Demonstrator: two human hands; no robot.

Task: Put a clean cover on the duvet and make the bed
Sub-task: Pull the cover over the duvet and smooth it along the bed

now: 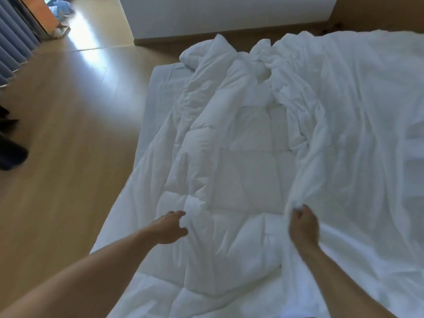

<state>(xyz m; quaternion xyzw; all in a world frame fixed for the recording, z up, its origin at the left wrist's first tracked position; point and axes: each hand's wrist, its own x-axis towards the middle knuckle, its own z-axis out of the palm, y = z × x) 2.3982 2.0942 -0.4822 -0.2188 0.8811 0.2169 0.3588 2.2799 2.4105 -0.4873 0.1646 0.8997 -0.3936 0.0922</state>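
A white quilted duvet [231, 171] lies rumpled along the left half of the bed [160, 88]. A thin white cover [362, 125] is spread in wrinkles over the right half, its edge bunched beside the duvet. My left hand [171, 227] reaches onto the duvet's left side, fingers curled on a fold of it. My right hand [304, 226] grips the bunched edge of the cover and lifts it a little off the duvet.
Light wooden floor [68, 138] runs along the bed's left side. Grey-blue curtains [13, 42] hang at the far left. Dark shoes [11, 154] sit at the left edge. A white wall panel [218, 14] stands beyond the bed.
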